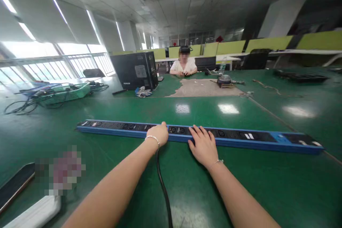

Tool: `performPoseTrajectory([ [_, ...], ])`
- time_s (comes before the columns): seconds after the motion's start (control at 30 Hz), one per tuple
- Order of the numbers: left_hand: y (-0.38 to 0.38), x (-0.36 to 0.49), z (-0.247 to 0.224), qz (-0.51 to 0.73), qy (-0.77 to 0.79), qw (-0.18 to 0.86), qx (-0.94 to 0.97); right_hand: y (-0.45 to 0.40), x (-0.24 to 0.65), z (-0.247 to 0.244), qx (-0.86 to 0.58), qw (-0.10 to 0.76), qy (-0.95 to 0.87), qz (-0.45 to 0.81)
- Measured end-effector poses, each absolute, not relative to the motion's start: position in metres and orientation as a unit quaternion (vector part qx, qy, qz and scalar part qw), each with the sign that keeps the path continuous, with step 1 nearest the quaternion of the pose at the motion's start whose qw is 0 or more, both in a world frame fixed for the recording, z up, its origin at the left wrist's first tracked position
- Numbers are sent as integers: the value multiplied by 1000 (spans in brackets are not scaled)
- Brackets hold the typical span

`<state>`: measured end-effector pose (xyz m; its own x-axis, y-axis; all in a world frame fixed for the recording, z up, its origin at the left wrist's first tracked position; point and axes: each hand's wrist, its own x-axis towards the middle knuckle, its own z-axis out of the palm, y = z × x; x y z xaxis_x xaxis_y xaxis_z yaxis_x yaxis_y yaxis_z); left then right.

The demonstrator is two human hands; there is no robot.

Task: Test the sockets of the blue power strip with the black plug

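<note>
Head view: left hand (158, 134) closed on black cable (162, 181) at blue power strip (240, 142), insertion unverifiable; right hand (204, 148) open atop strip; visible outlets (181, 130) vacant.

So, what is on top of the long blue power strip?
The left hand, a black cable trailing from beneath it, and the right hand. Sockets and white labels show elsewhere on the strip; whatever the hands cover cannot be seen.
</note>
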<state>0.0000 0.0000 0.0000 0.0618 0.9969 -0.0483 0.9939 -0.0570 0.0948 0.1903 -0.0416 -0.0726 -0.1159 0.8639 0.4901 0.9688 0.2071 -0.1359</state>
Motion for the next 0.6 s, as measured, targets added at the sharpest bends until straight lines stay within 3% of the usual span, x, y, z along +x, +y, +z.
performPoseTrajectory([
  [0.2, -15, 3, 16, 57, 694, 40, 717, -39, 191, -71, -624, 245, -734, -108],
  [0.37, -18, -35, 56, 207, 693, -6, 691, -39, 192, -72, -621, 243, -736, -118],
  [0.6, 1, -129, 24, 127, 766, 18, 630, -36, 192, -77, -616, 259, -734, -121],
])
